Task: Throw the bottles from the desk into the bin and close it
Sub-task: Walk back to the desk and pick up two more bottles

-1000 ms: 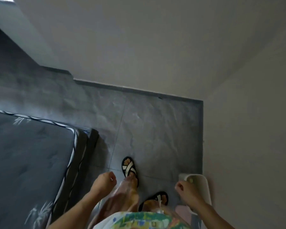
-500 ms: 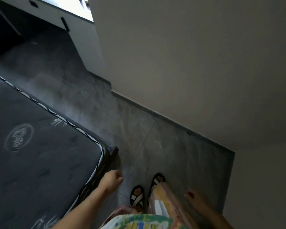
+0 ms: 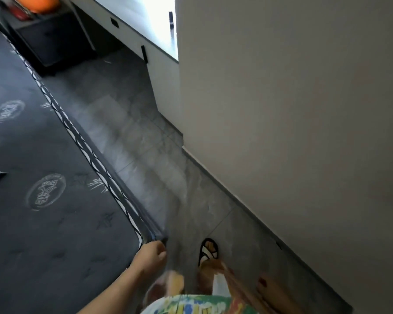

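Note:
No bottle and no bin shows in the head view. My left hand [image 3: 151, 257] swings low beside the mattress corner, its fingers curled into a loose fist with nothing in it. My right hand [image 3: 269, 291] hangs at the bottom right next to my leg, blurred, with nothing visible in it; how its fingers are held is unclear. A white desk [image 3: 145, 30] with black drawer handles stands at the top, its surface washed out by bright light.
A dark mattress [image 3: 43, 177] with white trim fills the left. A beige wall [image 3: 293, 109] runs along the right. Between them lies a grey tiled floor strip [image 3: 145, 166]. An orange object [image 3: 38, 2] sits on a dark stand at the top left.
The view has swung left, away from the white bin at the lower right, which has left the frame. The desk and the orange object have come into view. My feet have stepped forward.

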Demonstrator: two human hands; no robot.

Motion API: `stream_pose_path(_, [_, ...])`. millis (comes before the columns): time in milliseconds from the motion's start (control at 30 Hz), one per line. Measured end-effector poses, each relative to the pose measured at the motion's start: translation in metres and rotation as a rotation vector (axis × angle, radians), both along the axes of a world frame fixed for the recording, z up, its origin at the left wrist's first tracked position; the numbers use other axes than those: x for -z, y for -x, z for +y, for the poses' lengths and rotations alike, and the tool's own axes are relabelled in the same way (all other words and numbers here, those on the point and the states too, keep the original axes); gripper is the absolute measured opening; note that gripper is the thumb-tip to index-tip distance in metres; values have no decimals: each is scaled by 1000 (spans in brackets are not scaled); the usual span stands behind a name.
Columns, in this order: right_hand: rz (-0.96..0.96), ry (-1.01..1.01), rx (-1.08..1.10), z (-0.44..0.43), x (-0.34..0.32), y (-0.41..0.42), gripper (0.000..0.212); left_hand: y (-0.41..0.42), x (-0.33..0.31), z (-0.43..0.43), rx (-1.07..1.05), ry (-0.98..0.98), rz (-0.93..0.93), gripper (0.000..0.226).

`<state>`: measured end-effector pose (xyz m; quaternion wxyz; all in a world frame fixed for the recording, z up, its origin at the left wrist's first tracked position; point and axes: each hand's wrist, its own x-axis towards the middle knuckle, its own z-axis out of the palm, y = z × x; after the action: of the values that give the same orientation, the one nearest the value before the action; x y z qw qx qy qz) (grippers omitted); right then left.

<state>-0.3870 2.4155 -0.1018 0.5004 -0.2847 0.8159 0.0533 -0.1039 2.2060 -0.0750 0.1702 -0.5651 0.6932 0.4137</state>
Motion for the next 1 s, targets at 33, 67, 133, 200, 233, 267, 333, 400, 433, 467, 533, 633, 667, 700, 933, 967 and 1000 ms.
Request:
stream_pose_path(33, [-9,18,-25,-22,-5,7,10,-1,0,-5,-21,-4,-18,10])
stream_pose_path(67, [-9,37,-59,-45,-10,13,12,-2,0,-10,-46,-15,-39,10])
stream_pose_path(133, [-13,65,-176,-92,-20,22,22,-6,0,-18,-120,-49,-76,10])
stream_pose_path(200, [-35,87,-273,-139,-27,25,27,-11,1,-24,-206,-76,-99,12])
stream_pose_path(233, [-48,111,-301,-163,-30,25,28,-13,3,-28,-251,-89,-106,14])
stream_pose_path(267, [-55,134,-323,-185,-30,25,25,-16,4,-32,-291,-104,-115,15])
stream_pose_path(333, [-73,173,-350,-229,-30,22,19,-21,9,-43,-349,-133,-137,16])
stream_pose_path(400, [-83,186,-386,-271,-30,17,26,-27,14,-60,-398,-159,-145,15])
stream_pose_path(433, [-73,198,-413,-293,-30,14,34,-29,17,-71,-420,-169,-144,16])
stream_pose_path(467, [-54,213,-441,-315,-29,12,40,-31,19,-84,-440,-175,-143,16])
stream_pose_path(533, [-31,225,-493,-355,-25,8,44,-36,24,-115,-470,-177,-140,16])
stream_pose_path(633, [-1,175,-532,-409,-25,5,26,-43,27,-169,-527,-156,-114,24])
stream_pose_path(667, [9,164,-535,-424,-25,5,21,-45,27,-189,-537,-144,-100,26])
stream_pose_path(700, [16,164,-531,-438,-26,5,18,-46,26,-209,-537,-131,-83,27])
stream_pose_path(933, [51,89,-496,-518,-27,12,14,-39,5,-362,-537,-24,49,12])
stream_pose_path(967, [58,78,-493,-530,-27,12,16,-37,4,-382,-544,-10,62,14])
stream_pose_path(1000, [64,70,-489,-544,-26,12,20,-36,3,-401,-547,-1,72,13])
